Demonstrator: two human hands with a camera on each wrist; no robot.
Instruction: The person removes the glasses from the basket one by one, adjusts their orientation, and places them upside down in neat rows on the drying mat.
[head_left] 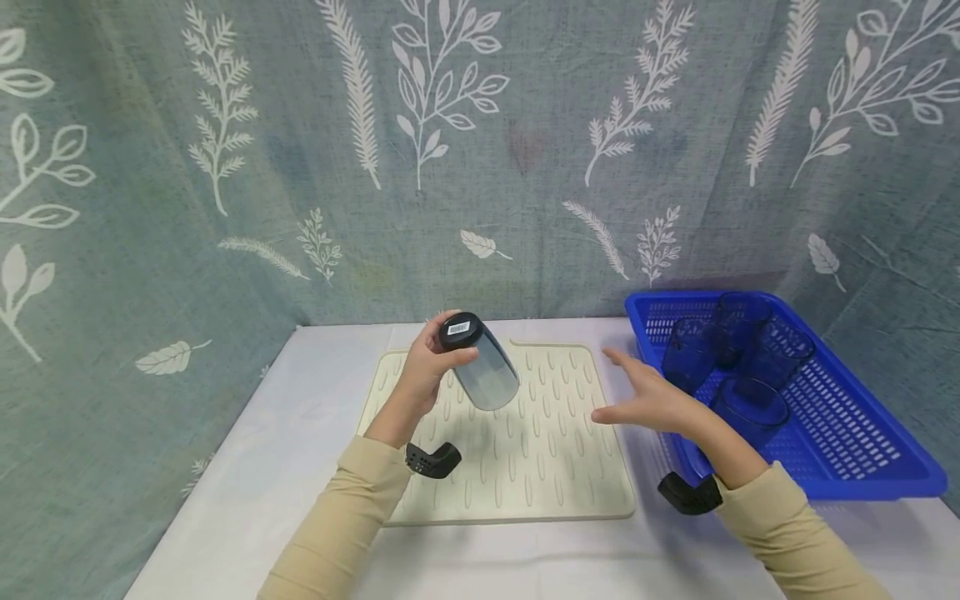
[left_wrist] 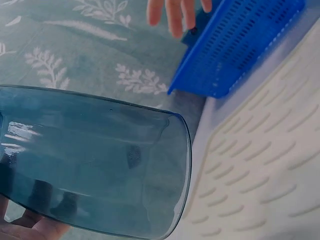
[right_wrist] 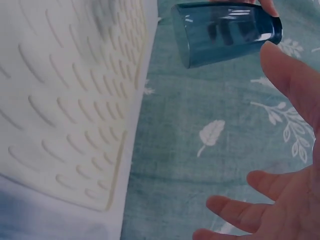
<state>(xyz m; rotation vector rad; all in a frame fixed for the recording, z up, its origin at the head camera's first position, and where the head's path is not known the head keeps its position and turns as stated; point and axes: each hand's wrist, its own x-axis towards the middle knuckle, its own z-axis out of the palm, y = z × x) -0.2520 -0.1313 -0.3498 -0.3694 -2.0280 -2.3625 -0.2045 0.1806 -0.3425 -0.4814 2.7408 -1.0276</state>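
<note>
My left hand (head_left: 427, 367) grips a blue-tinted drinking glass (head_left: 491, 375) near its dark base, which bears a white barcode label. The glass is tilted in the air above a cream drying mat (head_left: 525, 475), its mouth pointing down and to the right. In the left wrist view the clear glass (left_wrist: 110, 160) fills much of the picture, with fingers (left_wrist: 45, 230) behind its lower side. Between the mat and the blue basket, my right hand (head_left: 652, 400) hovers with fingers spread and nothing in it. The right wrist view shows that hand (right_wrist: 285, 200) apart from the glass (right_wrist: 225, 35).
A blue plastic basket (head_left: 885, 417) stands at the right with several similar glasses (head_left: 780, 350) in it. The mat lies on a white-covered table (head_left: 285, 467). Behind hangs a grey-green curtain (head_left: 540, 167) with white leaf prints.
</note>
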